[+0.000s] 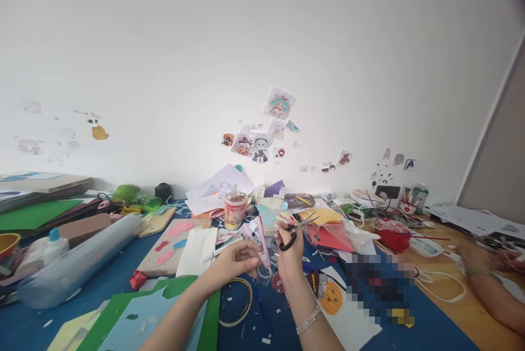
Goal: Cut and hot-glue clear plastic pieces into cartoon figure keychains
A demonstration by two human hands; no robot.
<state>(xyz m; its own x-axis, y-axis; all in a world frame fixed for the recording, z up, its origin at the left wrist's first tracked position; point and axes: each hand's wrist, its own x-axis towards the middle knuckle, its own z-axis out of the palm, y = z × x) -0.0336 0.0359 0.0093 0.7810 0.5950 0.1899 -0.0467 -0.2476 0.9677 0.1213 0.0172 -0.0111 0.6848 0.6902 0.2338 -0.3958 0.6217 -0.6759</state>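
Note:
My right hand (290,247) has its fingers through the black handles of a pair of scissors (305,222). The blades are apart and point up and to the right, away from my left hand. A small pale and red bit shows at the right fingertips, too small to name. My left hand (241,258) is closed, fingers curled and pressed together; what they pinch, if anything, is hidden. Just beyond them lies a long pink object (261,247) with clear plastic around it. Below the hands are a tape ring (249,302) and a blue pen (261,307).
A drink cup (235,210) stands behind my left hand. Green and blue sheets (143,313) lie front left, near a clear plastic roll (82,263) and a glue bottle (55,247). A pumpkin drawing (332,299) lies right. Another person's arm (488,285) rests far right.

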